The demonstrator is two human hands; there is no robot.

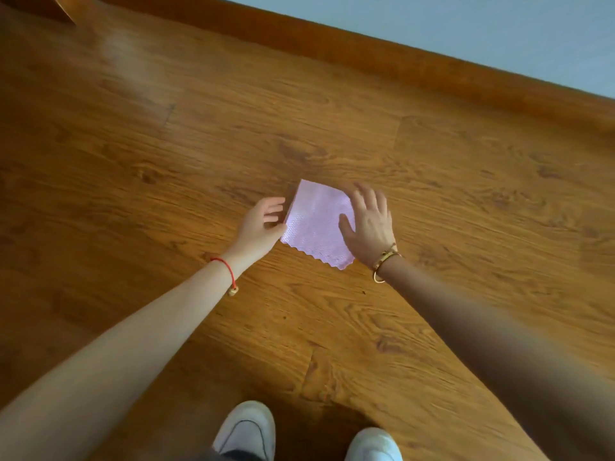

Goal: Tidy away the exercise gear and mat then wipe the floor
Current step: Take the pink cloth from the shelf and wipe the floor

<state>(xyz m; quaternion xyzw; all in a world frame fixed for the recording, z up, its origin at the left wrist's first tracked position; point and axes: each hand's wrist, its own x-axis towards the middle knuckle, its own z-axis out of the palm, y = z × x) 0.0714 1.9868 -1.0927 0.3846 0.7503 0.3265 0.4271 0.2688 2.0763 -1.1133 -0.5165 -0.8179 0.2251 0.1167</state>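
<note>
One pink cloth (pixel 316 224) lies on the wooden floor (pixel 166 144) ahead of two white shoes (pixel 246 430), left hand (pixel 261 224) pinching its edge, right hand (pixel 369 221) spread flat on it.

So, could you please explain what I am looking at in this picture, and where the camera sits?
There is no machine here: a person is working with bare hands. The single picture comes from a wide-angle camera worn on their head, looking forward and down, so the two arms reaching in are their own. On the wooden floor lies a pink cloth. The left hand seems to pinch its left edge, while the right hand, fingers spread, lies on its right side. The white shoes at the bottom are on the person's own feet. No exercise gear or mat is in view.
</note>
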